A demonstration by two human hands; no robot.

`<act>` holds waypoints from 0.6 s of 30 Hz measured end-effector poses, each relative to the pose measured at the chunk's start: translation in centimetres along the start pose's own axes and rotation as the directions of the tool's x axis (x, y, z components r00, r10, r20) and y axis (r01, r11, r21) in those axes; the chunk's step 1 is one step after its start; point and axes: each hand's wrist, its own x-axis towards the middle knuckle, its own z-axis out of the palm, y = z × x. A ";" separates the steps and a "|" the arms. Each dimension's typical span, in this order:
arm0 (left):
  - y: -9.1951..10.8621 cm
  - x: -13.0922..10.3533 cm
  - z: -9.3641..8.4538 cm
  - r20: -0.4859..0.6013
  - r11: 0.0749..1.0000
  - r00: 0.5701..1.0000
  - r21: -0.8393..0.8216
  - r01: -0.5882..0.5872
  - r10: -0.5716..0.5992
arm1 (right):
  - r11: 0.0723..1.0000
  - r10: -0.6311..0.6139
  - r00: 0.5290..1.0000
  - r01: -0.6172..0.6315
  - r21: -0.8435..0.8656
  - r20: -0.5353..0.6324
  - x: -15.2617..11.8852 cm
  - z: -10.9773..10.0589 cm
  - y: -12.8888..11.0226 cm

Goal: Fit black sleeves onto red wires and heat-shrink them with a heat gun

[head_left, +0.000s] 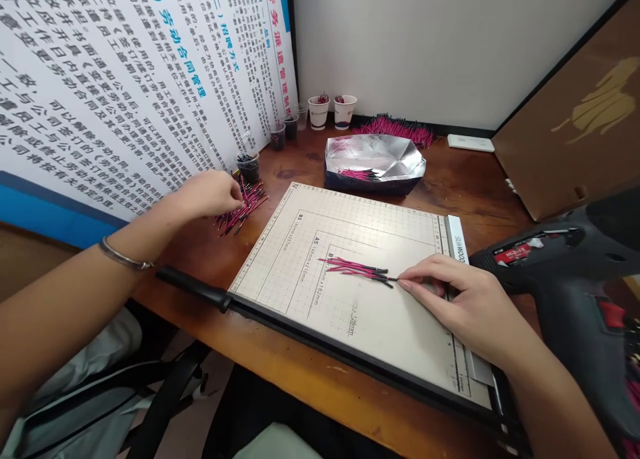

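On the cream cutting board lies a small bundle of pink sticks with black ends. My right hand rests over the board's right part, thumb and forefinger pinched on the thin dark end of a stick beside that bundle. At the left, my left hand hangs over a loose pile of pink and black sticks, its fingers curled together. Whatever lies between those fingertips is too small to make out. A metal bracelet circles the left wrist.
Behind the board stands a foil-lined box with pink sticks inside. Paper cups, a dark-filled plastic cup and a larger stick pile sit farther back. A black power tool is at the right; the cutter's handle projects left.
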 end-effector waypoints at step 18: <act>1.2 -1.0 1.6 0.128 0.992 0.991 0.113 -0.052 0.038 | 1.000 0.008 1.000 -0.008 0.001 -0.004 0.0 0.0 -0.4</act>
